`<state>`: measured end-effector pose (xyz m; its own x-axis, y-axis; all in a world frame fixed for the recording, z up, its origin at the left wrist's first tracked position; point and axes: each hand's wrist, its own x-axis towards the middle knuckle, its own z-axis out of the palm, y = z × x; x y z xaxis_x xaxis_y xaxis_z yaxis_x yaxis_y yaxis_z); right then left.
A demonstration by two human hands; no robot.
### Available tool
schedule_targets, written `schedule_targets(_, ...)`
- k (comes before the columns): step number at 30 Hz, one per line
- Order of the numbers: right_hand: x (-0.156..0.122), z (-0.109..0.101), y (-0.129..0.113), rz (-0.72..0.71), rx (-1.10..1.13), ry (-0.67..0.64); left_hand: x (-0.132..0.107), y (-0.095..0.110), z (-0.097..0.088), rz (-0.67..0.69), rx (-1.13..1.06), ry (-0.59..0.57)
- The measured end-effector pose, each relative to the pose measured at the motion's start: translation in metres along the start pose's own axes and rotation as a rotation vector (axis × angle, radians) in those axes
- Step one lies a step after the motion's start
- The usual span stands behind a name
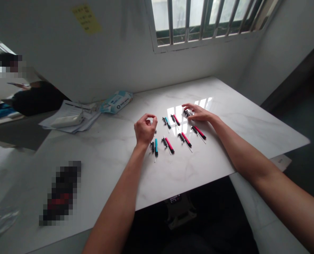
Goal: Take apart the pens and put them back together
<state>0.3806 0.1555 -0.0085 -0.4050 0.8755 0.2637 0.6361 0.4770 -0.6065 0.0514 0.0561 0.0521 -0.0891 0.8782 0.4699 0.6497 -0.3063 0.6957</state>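
Observation:
Several pen parts lie in two rows on the white marble table point(225, 148): teal barrels point(156, 147) point(167, 122), red barrels point(169, 145) point(186, 139) point(200, 132) point(176, 119), each with a black cap and a thin refill beside it. My left hand point(145, 129) hovers above the left end of the rows, fingers curled in a pinch on something I cannot make out. Over at the far right end, my right hand point(197, 112) rests flat with fingers spread, fingertips touching a black cap point(186, 113).
A wet-wipes pack point(116, 102) and a stack of papers with a white device point(69, 120) lie at the table's far left. A blurred dark object point(61, 193) sits near the front left. Another person point(29, 95) is at the left. A barred window point(204, 17) is above.

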Motion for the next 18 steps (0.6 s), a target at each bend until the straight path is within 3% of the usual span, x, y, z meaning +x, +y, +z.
schedule_targets(4, 0.0006, -0.0022, -0.0003, 0.038, 0.099, -0.063, -0.0006, -0.0003, 0.0012, 0.014, -0.016, 0.003)
schedule_targets(18, 0.0023, -0.0019, -0.0010, 0.073, 0.151, -0.015, -0.0018, -0.0001, 0.0033, 0.042, -0.034, 0.008)
